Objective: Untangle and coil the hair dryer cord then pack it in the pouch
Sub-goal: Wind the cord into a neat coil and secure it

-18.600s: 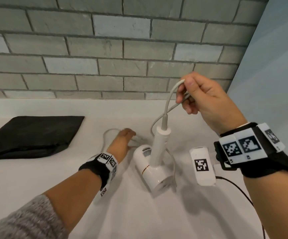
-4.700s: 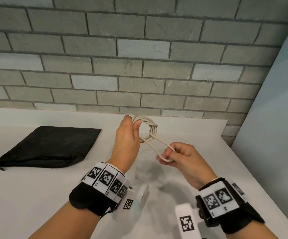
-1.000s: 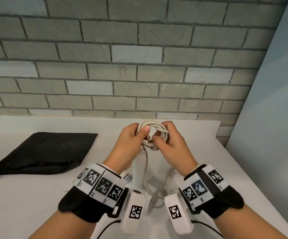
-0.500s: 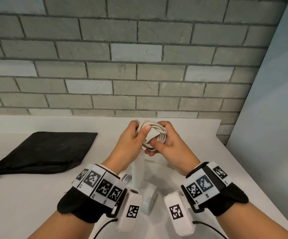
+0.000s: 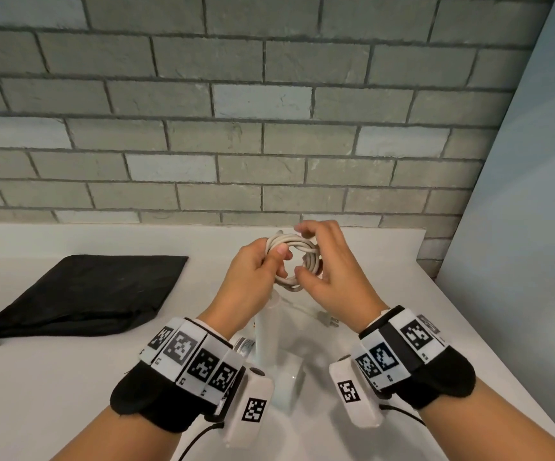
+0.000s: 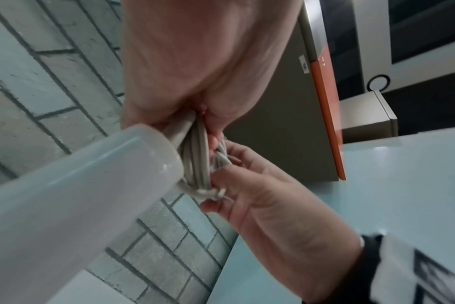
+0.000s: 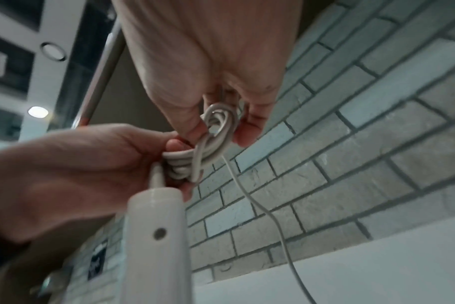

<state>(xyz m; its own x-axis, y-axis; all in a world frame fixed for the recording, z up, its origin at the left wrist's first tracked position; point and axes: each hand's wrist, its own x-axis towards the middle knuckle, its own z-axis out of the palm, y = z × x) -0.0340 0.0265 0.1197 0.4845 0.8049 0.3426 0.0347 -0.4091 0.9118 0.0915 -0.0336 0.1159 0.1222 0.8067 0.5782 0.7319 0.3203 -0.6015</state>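
Both hands hold the white hair dryer cord (image 5: 302, 242), wound into a small coil above the table. My left hand (image 5: 274, 257) grips the coil's left side, thumb across the strands. My right hand (image 5: 304, 252) pinches the right side, fingers over the top and thumb below; the right wrist view shows a cord loop (image 7: 217, 131) between thumb and fingers. The white hair dryer (image 5: 287, 377) sits below the coil with its handle (image 5: 266, 327) pointing up. The plug (image 5: 327, 321) trails off to the right. The flat black pouch (image 5: 86, 294) lies at the left.
The white table (image 5: 53, 394) ends at a grey brick wall (image 5: 269, 128) behind and a pale blue panel (image 5: 518, 261) on the right. The table's right edge runs close to my right forearm. Black wires hang from my wrist cameras.
My right hand has shifted its hold on the coil, with fingers now spread over the top. The plug end has come into view beside my right wrist. The left hand keeps its grip.
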